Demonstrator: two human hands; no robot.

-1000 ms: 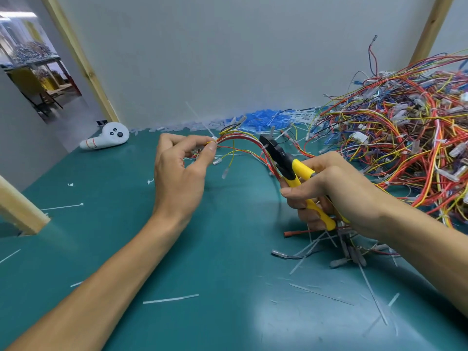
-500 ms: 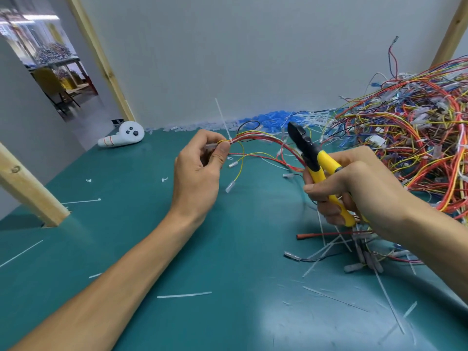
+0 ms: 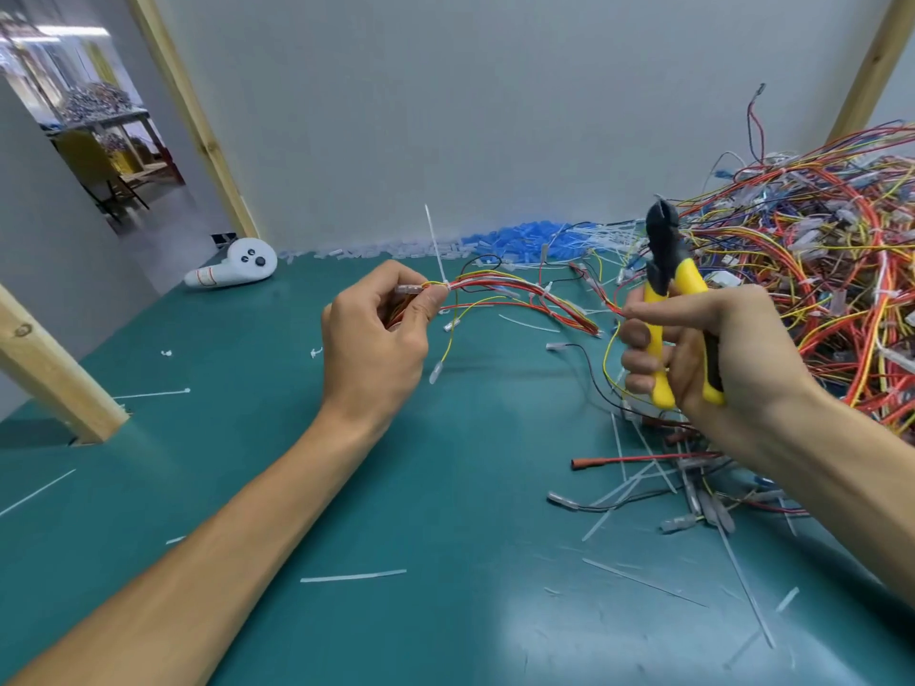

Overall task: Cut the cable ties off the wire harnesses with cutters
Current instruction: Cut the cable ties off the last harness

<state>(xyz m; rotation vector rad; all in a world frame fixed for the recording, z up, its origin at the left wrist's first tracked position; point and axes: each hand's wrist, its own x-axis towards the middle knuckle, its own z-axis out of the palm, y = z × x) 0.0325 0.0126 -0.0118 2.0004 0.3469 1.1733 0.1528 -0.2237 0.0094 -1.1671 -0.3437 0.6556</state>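
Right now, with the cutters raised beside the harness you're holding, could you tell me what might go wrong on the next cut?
1. The white cable tie sits tight against the red and yellow wires right at the left hand fingertips, so the cutters could nick insulation or a finger.
2. The right hand also pinches the harness while gripping the handles, which may weaken control.
3. The cut tie may fly off.

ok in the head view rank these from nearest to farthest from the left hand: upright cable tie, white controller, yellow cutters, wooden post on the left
1. Cable tie, just above the left hand.
2. White controller, back left.
3. Yellow cutters, right, in the right hand.
4. Wooden post, far left.
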